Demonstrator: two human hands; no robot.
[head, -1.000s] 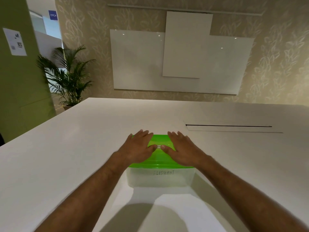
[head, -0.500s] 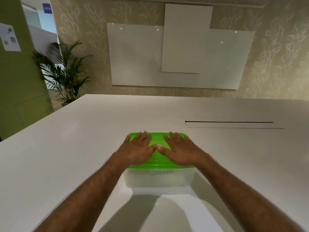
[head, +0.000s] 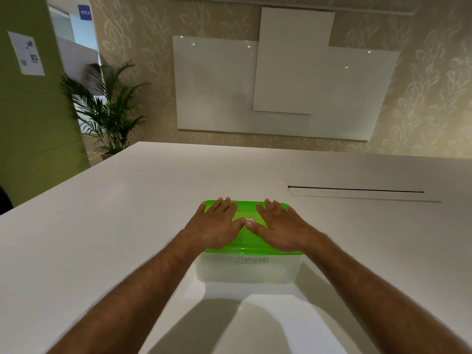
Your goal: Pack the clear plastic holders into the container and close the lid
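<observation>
Both hands, left hand (head: pixel 217 226) and right hand (head: pixel 281 229), press flat-fingered (gripping nothing) on the green lid (head: pixel 249 242) beneath, sealing the container (head: pixel 245 273); next, probably press its corners.

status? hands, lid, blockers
Both hands flat on lid: left hand, right hand, fingers straight, pressing. Green lid sits on container; seal not confirmable. Holders not visible. Nothing in the way on table.
</observation>
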